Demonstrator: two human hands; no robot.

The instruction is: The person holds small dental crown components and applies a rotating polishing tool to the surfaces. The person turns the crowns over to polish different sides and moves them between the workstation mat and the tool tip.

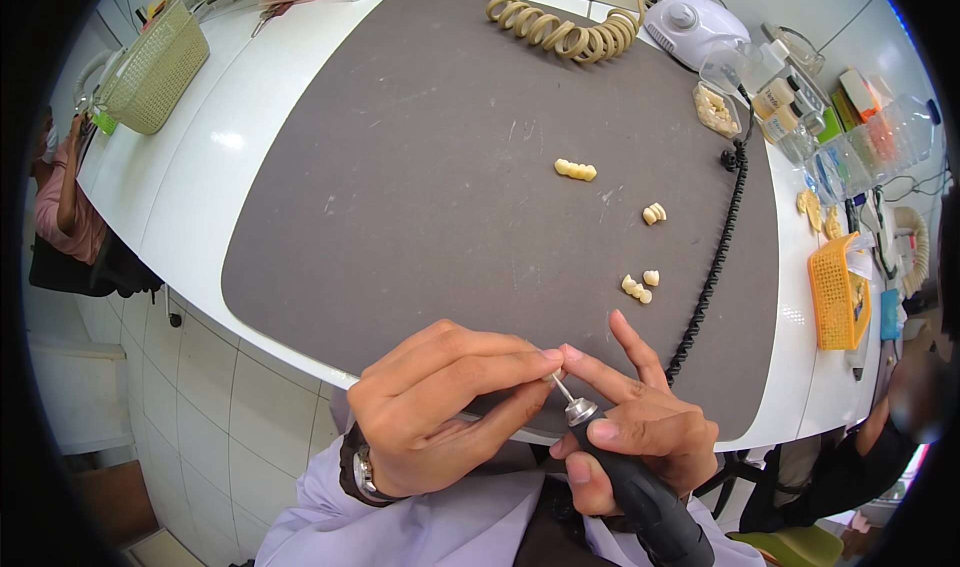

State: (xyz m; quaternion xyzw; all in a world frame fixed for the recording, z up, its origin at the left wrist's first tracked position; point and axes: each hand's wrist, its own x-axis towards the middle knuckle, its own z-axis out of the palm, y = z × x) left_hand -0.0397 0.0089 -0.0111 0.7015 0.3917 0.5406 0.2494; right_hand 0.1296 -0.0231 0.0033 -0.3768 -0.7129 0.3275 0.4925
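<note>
My right hand (660,427) grips a black rotary handpiece (645,497) with a silver collar, its thin metal bur pointing up and left. Its index fingertip meets the fingers of my left hand (435,402), which are pinched together at the bur's tip. Whatever the left fingers hold is small and mostly hidden. On the grey mat (400,197) beyond lie a yellowish row of joined dental crowns (575,170), a short cream crown piece (654,213), a small joined crown piece (636,288) and a single crown (651,278).
A black coiled cord (722,257) runs along the mat's right side. At the back stand a beige coiled hose (560,37) and a white rounded machine (695,27). Bottles (780,97) and an orange basket (835,292) sit right, a green basket (155,67) left. Two other people sit nearby.
</note>
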